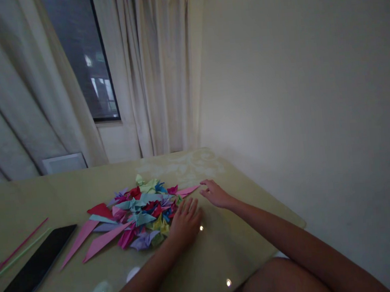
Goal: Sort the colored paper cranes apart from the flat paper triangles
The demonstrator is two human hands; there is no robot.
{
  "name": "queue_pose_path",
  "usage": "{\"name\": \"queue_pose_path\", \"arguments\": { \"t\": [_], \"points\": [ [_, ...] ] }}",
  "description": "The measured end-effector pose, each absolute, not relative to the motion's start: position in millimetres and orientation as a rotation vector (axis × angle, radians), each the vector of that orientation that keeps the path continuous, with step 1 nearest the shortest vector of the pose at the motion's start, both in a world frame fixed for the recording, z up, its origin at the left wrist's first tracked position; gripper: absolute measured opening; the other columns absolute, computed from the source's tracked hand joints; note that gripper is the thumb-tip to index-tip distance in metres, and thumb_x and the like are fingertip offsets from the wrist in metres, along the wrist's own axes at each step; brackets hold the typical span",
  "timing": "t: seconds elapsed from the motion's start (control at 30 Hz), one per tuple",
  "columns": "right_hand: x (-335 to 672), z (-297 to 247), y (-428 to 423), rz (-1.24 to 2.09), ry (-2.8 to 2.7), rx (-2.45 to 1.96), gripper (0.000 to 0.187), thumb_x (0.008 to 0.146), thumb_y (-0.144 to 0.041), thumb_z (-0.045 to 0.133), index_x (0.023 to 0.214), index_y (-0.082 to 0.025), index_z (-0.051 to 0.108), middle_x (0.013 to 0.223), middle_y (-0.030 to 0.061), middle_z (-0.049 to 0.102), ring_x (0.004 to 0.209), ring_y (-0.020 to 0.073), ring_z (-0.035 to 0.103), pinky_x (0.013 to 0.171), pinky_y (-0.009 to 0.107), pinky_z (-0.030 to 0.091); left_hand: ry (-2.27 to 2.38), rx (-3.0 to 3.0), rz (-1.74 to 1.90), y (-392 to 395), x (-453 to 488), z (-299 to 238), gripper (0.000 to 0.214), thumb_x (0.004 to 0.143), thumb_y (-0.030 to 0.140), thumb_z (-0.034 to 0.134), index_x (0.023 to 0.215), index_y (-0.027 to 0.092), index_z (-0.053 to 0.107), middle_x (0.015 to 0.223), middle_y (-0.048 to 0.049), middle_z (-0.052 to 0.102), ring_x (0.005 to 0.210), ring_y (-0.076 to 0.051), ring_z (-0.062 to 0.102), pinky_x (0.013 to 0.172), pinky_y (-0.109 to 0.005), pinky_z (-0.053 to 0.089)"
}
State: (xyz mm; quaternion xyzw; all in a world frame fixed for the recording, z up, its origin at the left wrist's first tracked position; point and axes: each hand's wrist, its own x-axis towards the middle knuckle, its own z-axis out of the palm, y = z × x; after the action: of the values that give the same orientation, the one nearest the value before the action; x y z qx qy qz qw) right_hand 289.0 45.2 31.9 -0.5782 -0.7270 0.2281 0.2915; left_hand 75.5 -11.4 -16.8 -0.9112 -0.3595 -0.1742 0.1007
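A heap of folded paper pieces (142, 208) in pink, red, teal, blue, yellow and purple lies on the glossy yellowish table (66, 187). My left hand (185, 222) rests flat against the heap's right edge, fingers stretched out and together. My right hand (215, 193) lies farther back, fingers extended, its tips at the end of a long pink folded strip (187, 191). Neither hand grips anything.
Two long pink paper triangles (94, 241) lie left of the heap. A black phone (38, 262) sits at the left, with a pink stick and a green stick (17, 254) beside it. Curtains (157, 72) and a dark window (79, 51) stand behind the table; a plain wall (313, 100) is at the right.
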Motion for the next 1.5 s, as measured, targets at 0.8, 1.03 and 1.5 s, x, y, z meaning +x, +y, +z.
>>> {"name": "queue_pose_path", "arguments": {
  "t": [0.8,1.03,1.5],
  "points": [
    [225.2,20.2,1.8,-0.113,-2.900,-1.369,0.018,0.101,-0.020,0.054,0.116,-0.017,0.065,0.115,0.0160,0.069,0.101,0.0274,0.063,0.077,0.035,0.053,-1.306,-2.538,-1.065,-30.5,6.2,-25.5,0.037,0.104,0.028,0.051,0.140,0.024,0.060,0.139,-0.0130,0.068,0.126,-0.030,0.063,0.106,-0.048,0.049],
    [209.7,31.2,5.4,0.495,-2.183,-1.348,0.028,0.102,-0.033,0.050,0.080,-0.018,0.059,0.079,0.0025,0.060,0.076,0.0176,0.056,0.074,0.031,0.045,-1.499,-2.404,-1.776,-29.9,17.1,-29.5,0.061,0.103,0.034,0.054,0.158,0.024,0.030,0.140,-0.0176,0.054,0.113,-0.025,0.065,0.090,-0.040,0.059],
    [220.3,44.7,-15.0,0.959,-1.891,-1.068,0.025,0.088,-0.042,0.072,0.100,-0.020,0.074,0.094,0.0043,0.073,0.086,0.0189,0.065,0.071,0.029,0.049,-1.574,-2.798,-1.264,-33.0,16.7,-26.9,0.045,0.104,0.018,0.033,0.139,0.023,0.059,0.115,-0.0100,0.072,0.103,-0.024,0.070,0.092,-0.038,0.057]
  ]
}}
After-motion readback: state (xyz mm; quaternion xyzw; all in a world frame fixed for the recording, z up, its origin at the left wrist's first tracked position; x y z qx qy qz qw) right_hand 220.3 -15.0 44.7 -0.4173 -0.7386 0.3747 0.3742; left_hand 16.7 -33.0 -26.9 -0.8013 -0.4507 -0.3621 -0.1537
